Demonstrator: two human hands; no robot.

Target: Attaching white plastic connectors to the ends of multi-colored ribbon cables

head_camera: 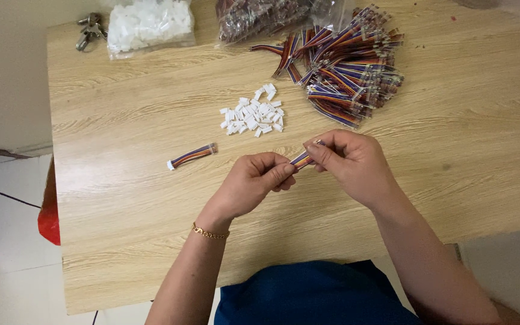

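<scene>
Left hand [254, 183] and right hand [347, 162] above bench [452, 168] middle, fingers of both pinched shut on one striped cable [301, 159], white plugs [254, 114] just behind, cable heap [347, 60] toward far edge, finished cable [191, 156] lying left.

Bare tabletop [151, 241] lies open left and right of both hands. Ahead, white connector pile [253, 117] and ribbon-cable heap [350, 66] obstruct; finished cable [192, 156] lies left.
</scene>
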